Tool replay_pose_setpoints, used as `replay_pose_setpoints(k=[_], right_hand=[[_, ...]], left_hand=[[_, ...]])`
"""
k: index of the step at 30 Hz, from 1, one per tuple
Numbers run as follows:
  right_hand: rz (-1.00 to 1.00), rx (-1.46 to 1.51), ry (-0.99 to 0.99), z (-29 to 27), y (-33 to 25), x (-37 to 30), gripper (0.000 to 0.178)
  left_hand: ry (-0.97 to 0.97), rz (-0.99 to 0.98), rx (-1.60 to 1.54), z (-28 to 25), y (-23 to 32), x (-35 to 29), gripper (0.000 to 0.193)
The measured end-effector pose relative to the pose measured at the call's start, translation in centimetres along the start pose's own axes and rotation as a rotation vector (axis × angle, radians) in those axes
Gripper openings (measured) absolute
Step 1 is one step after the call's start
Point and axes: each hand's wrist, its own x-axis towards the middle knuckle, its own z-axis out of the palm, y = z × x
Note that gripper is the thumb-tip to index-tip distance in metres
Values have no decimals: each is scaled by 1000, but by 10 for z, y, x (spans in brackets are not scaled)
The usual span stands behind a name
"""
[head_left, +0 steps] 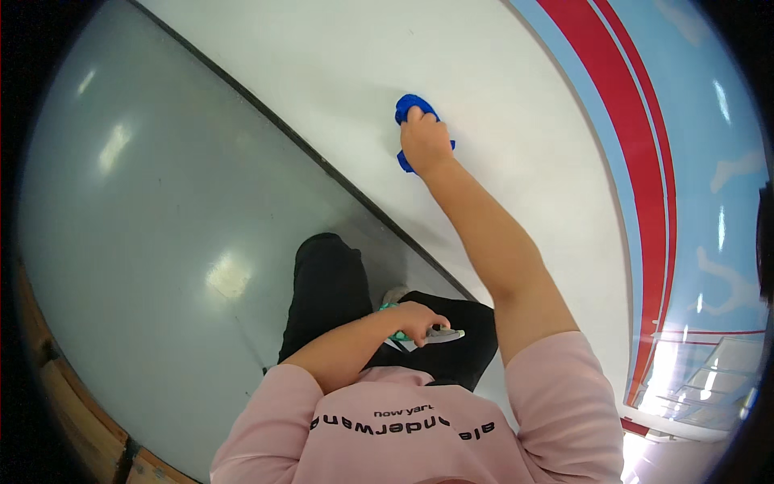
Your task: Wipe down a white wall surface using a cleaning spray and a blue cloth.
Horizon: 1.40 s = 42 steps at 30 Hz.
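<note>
A bright blue cloth [406, 162] is pressed against a smooth white surface [516, 105] by my right hand [426, 143]. The fingers close over the cloth, which sticks out above and below the hand. My right arm is stretched out ahead. Close to my body, my left hand [416, 321] is wrapped round what looks like a spray bottle [443, 335], with a grey head and green parts by the wrist. The palm side and most of the bottle's body are hidden. It sits above my dark trouser legs [326, 270].
A black strip [322, 161] runs diagonally between the white surface and a glossy grey floor [161, 194]. On the right curves a shiny light-blue panel [701, 161] with red bands [637, 161]. Brown wooden-looking pieces [81, 411] stand at the lower left.
</note>
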Motion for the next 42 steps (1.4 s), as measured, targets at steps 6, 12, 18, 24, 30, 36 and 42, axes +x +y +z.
replay_pose_setpoints(k=[6, 12, 18, 24, 30, 36, 42], right_hand=[[40, 78, -152, -43, 24, -14, 9], [-18, 86, 59, -20, 16, 7, 4], [62, 90, 17, -24, 11, -9, 5], [6, 69, -56, -19, 11, -9, 9], [-4, 100, 53, -22, 18, -6, 6], [-18, 119, 63, -25, 8, 16, 6], [-74, 242, 86, 76, -37, -28, 9]], left_hand=[[8, -15, 27, 3, -7, -8, 75], [-49, 30, -2, 4, -7, 5, 74], [-57, -48, -1, 0, -3, -4, 74], [-53, -59, 7, 2, -2, -4, 71], [-63, -17, 19, 5, -8, 0, 74], [-111, -60, -4, 2, -10, 5, 71], [-115, -77, 7, 1, -8, 3, 73]])
